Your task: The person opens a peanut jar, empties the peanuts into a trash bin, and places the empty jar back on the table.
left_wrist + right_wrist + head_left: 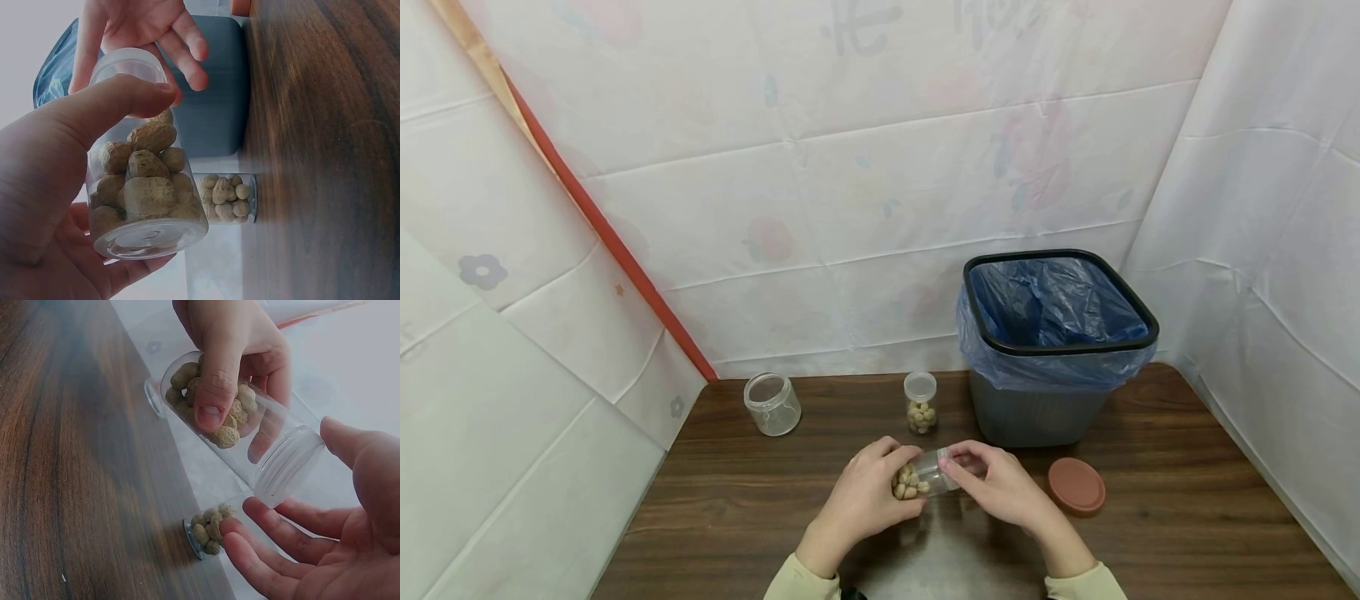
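Observation:
My left hand (868, 496) grips a clear jar (140, 175) of unshelled peanuts, tilted on its side above the table. The thumb lies across its wall, with fingers on the other side. A clear screw lid (289, 465) caps the jar's right end. My right hand (996, 487) has its thumb and index finger on opposite sides of this lid; the other fingers are spread away from it. Just behind the hands stands a second lidded jar (921, 404) with peanuts inside.
An open glass jar (773, 404) stands at the back left of the wooden table (715, 517). At the back right is a grey bin (1030, 417) lined with a blue bag (1052, 371). A reddish round lid (1077, 487) lies in front of the bin.

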The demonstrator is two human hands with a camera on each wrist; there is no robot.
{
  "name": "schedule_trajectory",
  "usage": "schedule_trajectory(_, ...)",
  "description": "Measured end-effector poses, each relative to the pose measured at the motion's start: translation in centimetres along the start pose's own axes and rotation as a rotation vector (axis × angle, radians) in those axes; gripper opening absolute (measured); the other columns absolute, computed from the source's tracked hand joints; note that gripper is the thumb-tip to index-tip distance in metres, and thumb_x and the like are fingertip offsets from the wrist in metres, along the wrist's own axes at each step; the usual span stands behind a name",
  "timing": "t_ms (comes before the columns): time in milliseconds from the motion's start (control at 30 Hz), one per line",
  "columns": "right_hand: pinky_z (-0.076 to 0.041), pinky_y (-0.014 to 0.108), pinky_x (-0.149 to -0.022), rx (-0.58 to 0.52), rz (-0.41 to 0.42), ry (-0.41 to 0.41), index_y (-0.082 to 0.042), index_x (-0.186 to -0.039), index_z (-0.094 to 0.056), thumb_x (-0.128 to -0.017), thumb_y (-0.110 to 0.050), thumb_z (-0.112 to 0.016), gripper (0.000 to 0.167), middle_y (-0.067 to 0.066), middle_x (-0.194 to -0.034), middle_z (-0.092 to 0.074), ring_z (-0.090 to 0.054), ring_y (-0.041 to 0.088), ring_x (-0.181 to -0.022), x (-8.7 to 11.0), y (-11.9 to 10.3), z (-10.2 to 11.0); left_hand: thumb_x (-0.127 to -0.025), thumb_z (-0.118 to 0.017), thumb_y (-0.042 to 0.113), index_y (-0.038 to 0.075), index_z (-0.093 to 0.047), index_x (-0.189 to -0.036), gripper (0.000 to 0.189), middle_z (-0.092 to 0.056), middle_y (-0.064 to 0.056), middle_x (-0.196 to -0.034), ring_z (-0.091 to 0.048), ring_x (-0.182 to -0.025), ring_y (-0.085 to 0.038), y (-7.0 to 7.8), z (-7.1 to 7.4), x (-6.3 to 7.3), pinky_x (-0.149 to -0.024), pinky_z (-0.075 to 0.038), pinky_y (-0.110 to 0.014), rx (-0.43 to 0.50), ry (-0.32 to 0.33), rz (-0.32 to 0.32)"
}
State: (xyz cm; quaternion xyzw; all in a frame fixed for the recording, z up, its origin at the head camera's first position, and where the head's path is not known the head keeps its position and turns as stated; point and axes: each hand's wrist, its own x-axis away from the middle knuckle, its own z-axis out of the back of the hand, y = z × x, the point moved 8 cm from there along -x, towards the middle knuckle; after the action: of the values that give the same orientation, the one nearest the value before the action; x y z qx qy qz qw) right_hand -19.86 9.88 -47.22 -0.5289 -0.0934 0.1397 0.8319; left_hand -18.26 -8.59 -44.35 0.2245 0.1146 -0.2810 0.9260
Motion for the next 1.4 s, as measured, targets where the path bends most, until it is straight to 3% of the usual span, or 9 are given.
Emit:
schedule_trajectory(400, -0.061, 0.030, -0.079, -0.038, -0.009, -0.026, -0.008, -0.132, -0.072, -0.104, -0.044, -0.075, 0.046, 0.005, -0.117, -0.077, -0.074, 0.017, -0.102, 0.0, 0.0, 0.0, -0.076, -0.099, 0.031, 0.017, -0.078, -0.128, 0.057, -0.068, 0.004, -0.106, -0.062, -0.089, -0.010, 0.1, 0.0, 0.0, -0.076, -0.056, -0.034, 0.004, 0.002, -0.011)
schedule_trajectory(800, -0.061, 0.028, -0.086, -0.150, 0.120, -0.047, -0.007, -0.144, -0.068, -0.102, -0.029, -0.081, 0.049, 0.015, -0.135, -0.071, -0.075, 0.023, -0.110, 0.3, -0.8, 0.2, -0.076, -0.098, 0.029, 0.018, -0.077, -0.126, 0.055, -0.067, 0.004, -0.105, -0.060, -0.086, -0.008, 0.1, 0.2, 0.0, -0.073, -0.054, -0.031, 0.022, 0.008, -0.007)
schedule_trajectory(1067, -0.061, 0.032, -0.096, -0.164, 0.183, -0.047, -0.011, -0.144, -0.068, -0.100, -0.022, -0.083, 0.047, 0.014, -0.137, -0.067, -0.071, 0.029, -0.121, 0.5, -1.1, 0.2, -0.075, -0.098, 0.029, 0.018, -0.078, -0.126, 0.056, -0.067, 0.004, -0.105, -0.061, -0.087, -0.009, 0.2, 0.2, 0.0, -0.073, -0.055, -0.031, 0.013, 0.016, -0.012)
schedule_trajectory(1400, -0.061, 0.039, -0.098, -0.169, 0.260, -0.055, -0.009, -0.143, -0.067, -0.099, -0.016, -0.082, 0.047, 0.018, -0.140, -0.065, -0.070, 0.034, -0.121, 0.7, -1.5, 0.3, -0.076, -0.098, 0.030, 0.019, -0.077, -0.126, 0.056, -0.068, 0.005, -0.105, -0.060, -0.086, -0.008, 0.2, 0.2, 0.0, -0.073, -0.055, -0.030, 0.029, 0.015, -0.009)
